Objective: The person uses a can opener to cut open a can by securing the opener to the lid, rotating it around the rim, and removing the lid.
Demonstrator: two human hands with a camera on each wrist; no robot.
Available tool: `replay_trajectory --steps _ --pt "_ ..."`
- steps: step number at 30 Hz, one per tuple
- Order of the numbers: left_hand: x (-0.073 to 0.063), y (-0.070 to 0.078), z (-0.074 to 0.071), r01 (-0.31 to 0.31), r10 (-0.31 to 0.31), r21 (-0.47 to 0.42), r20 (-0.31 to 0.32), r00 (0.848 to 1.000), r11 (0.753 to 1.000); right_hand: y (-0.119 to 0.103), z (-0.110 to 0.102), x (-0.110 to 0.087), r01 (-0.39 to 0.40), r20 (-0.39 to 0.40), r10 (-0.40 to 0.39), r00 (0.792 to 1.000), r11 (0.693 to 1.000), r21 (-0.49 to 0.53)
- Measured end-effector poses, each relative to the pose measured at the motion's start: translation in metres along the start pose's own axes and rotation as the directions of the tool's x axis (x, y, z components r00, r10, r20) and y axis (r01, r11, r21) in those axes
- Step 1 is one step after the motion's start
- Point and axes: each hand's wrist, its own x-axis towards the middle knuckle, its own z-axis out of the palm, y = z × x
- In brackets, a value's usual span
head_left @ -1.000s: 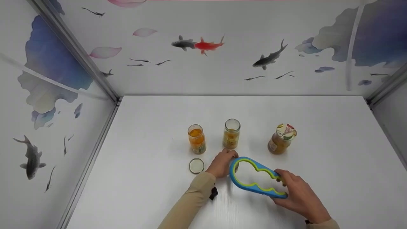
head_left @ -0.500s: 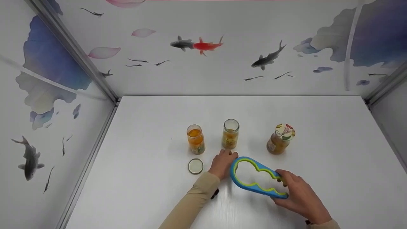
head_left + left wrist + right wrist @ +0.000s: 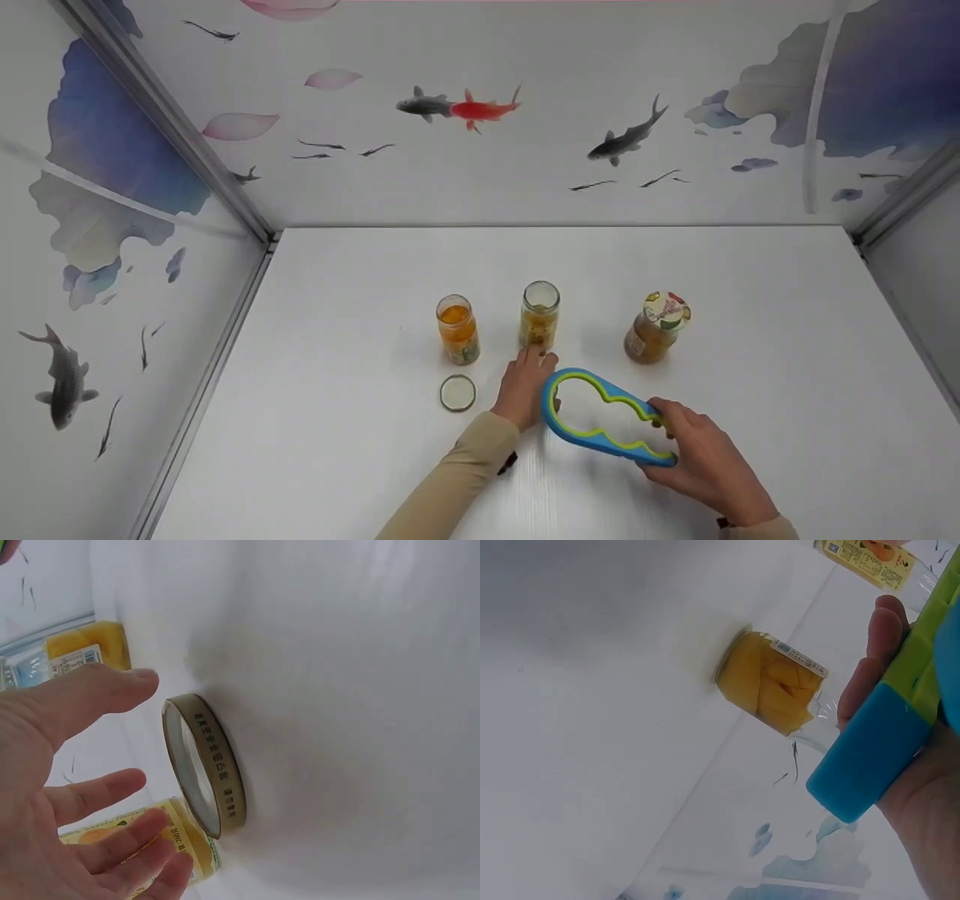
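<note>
My left hand reaches low over the table, its fingers spread. In the left wrist view, a round jar lid lies on the table just off the fingertips, inner side up; the hand hides it in the head view. Right behind stands the middle glass jar, lidless, with yellow contents. My right hand grips a blue and green jar opener by its two handle ends, holding it above the table with its rounded end beside the left hand.
To the left stands a lidless jar of orange fruit, with another lid in front. A capped jar with a patterned lid stands on the right. White panels with painted fish border the table at the back and left.
My left hand has shifted slightly forward toward the middle jar, its fingers straighter. A lid edge that showed beside it is now covered. The right hand still holds the jar opener in place.
</note>
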Motion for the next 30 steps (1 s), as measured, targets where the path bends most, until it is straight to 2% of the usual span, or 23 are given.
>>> replay_trajectory --steps 4,11,16,20,25,27,30 --pt "0.0 0.001 0.002 -0.024 0.022 -0.055 -0.023 0.999 0.998 0.003 0.001 -0.002 -0.034 -0.001 0.034 0.999 0.999 0.003" --pt "0.004 0.009 0.01 -0.005 -0.002 -0.163 -0.046 0.999 0.987 0.009 0.004 -0.01 -0.127 0.007 0.127 0.992 0.991 0.038" --pt "0.013 0.019 0.011 0.001 -0.015 -0.21 -0.062 0.998 0.978 0.018 0.004 -0.016 -0.142 -0.048 0.144 0.988 0.989 0.028" --pt "0.019 0.027 0.01 0.008 -0.025 -0.277 -0.059 0.998 0.961 0.025 0.005 -0.021 -0.156 -0.078 0.158 0.984 0.987 0.026" --pt "0.027 0.036 0.015 -0.003 -0.02 -0.325 -0.068 0.998 0.946 0.033 0.006 -0.028 -0.209 -0.088 0.212 0.973 0.977 0.04" --pt "0.031 0.04 0.017 0.018 -0.041 -0.349 -0.059 0.997 0.937 0.037 0.006 -0.032 -0.227 -0.096 0.23 0.968 0.973 0.041" --pt "0.04 0.047 0.019 0.062 -0.087 -0.42 -0.041 0.995 0.905 0.043 0.005 -0.037 -0.249 -0.107 0.253 0.962 0.967 0.043"
